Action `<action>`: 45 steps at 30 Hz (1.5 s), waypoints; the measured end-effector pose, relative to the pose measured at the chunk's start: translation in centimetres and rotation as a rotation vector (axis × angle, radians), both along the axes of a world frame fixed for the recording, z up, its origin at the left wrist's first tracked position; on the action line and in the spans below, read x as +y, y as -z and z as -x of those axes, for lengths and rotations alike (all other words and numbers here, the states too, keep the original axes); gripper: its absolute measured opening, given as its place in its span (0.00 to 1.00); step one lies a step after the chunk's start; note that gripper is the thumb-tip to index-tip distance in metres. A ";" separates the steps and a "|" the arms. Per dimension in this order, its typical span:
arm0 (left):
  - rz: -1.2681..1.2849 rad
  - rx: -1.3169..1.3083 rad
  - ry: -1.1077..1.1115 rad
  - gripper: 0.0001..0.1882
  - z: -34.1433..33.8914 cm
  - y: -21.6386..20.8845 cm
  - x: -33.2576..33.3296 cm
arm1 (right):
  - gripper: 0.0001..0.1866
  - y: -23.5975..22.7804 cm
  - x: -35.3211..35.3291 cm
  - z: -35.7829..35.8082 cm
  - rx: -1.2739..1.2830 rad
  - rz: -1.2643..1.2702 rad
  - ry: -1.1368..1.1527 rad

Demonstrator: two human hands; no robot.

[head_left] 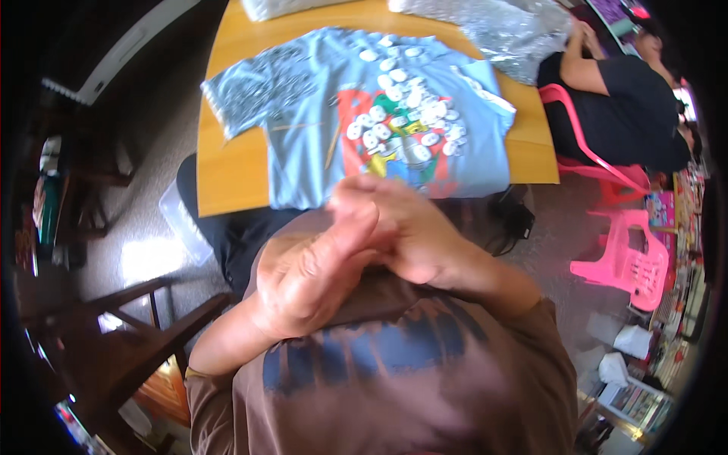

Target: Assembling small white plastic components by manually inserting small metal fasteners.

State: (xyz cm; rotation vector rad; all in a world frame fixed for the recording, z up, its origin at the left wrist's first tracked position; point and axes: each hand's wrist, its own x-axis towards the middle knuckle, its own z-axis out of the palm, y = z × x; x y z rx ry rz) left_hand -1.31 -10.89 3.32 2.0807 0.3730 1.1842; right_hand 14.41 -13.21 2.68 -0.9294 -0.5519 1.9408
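Observation:
My left hand (315, 277) and my right hand (402, 231) are brought together in front of my chest, just short of the table edge. The right fingers bend over toward the left hand and are smeared by motion. Most of the left fingers are hidden; its thumb points up. Whether anything lies between the hands is hidden. Beyond them a light blue T-shirt (299, 171) with a colourful print covers the table. Many small white oval pieces (369, 139) with dark marks lie on it. A heap of small grey, shiny pieces (280, 80) covers its left part, near a thin wooden stick (331, 145).
The yellow wooden table (231, 174) carries clear plastic bags (508, 30) at its far side. A person (629, 106) in black sits at the right on a pink chair (569, 121). A pink stool (629, 258) stands nearer. Dark wooden furniture (152, 341) is at lower left.

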 end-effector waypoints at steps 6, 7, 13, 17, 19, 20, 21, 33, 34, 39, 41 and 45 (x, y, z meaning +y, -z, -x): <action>-0.070 0.110 0.000 0.28 -1.2 1.5 0.2 | 0.06 0.9 0.0 -0.3 0.324 0.084 0.032; -0.071 0.106 -0.053 0.27 -1.5 1.8 0.1 | 0.06 1.0 -0.1 -0.3 0.323 0.080 0.042; -0.128 0.205 -0.274 0.25 -1.8 1.5 0.1 | 0.06 0.5 -0.3 -0.3 0.286 -0.009 0.115; -0.173 0.219 -0.431 0.20 -1.3 1.6 -0.4 | 0.06 0.2 -0.5 0.0 0.131 -0.043 0.158; -0.273 0.245 -0.380 0.18 -1.1 1.5 -0.4 | 0.06 0.3 -0.6 0.3 0.030 -0.064 0.231; -0.285 0.245 -0.371 0.18 -1.1 1.3 -0.3 | 0.06 0.2 -0.6 0.4 0.043 -0.077 0.226; -0.295 0.247 -0.364 0.19 -1.0 1.1 -0.2 | 0.06 0.4 -0.6 0.4 -0.022 -0.125 0.233; -0.059 0.153 -0.122 0.16 0.0 1.0 0.3 | 0.08 -0.4 -0.6 0.3 -0.219 -0.169 0.194; 0.016 0.082 -0.090 0.16 0.1 1.0 0.2 | 0.07 -0.8 -0.7 0.4 -0.254 -0.176 0.193; 0.480 -0.089 0.016 0.05 1.2 1.0 0.2 | 0.06 -1.3 -1.4 0.3 -0.229 -0.240 0.179; 0.914 -0.276 0.085 0.03 1.1 0.7 -0.5 | 0.06 -1.0 -1.5 0.1 -0.206 -0.255 0.142; 1.161 -0.360 0.078 0.04 1.0 0.5 -0.7 | 0.04 -1.0 -1.7 0.0 -0.190 -0.292 0.110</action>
